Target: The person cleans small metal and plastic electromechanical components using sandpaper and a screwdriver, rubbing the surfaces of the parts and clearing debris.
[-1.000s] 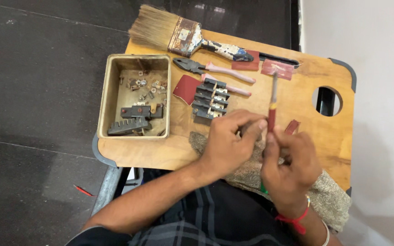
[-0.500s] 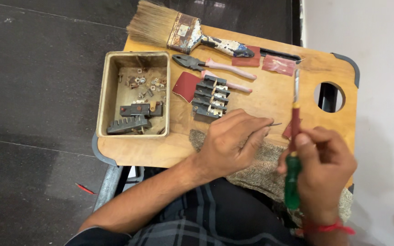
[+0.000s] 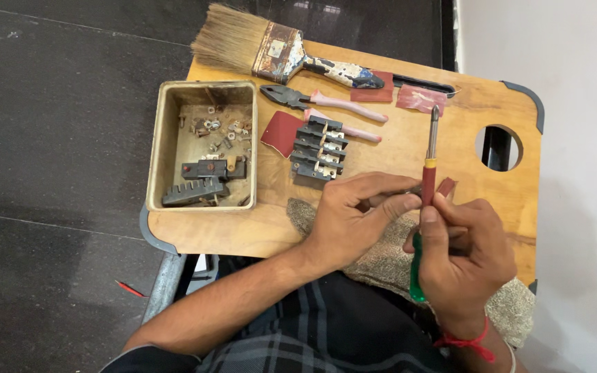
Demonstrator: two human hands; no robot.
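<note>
Gripping a red-and-green screwdriver (image 3: 424, 207) in right hand (image 3: 464, 255), left hand (image 3: 350, 217) fingers pinching its shaft, tan parts tray (image 3: 157, 148) left.

A screwdriver (image 3: 425, 193) with a red-and-green handle and metal shaft is standing nearly upright at right of centre, tip pointing toward the frame's top.

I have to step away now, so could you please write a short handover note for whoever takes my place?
Right hand: grip closed on the red-and-green screwdriver, tip pointing away from the body.
Left hand: fingers pinching a small part against the shaft; the part is hidden.
On the wooden board: black terminal block, pink-handled pliers, paintbrush, tin of screws.
What is done or left cannot be told.
</note>
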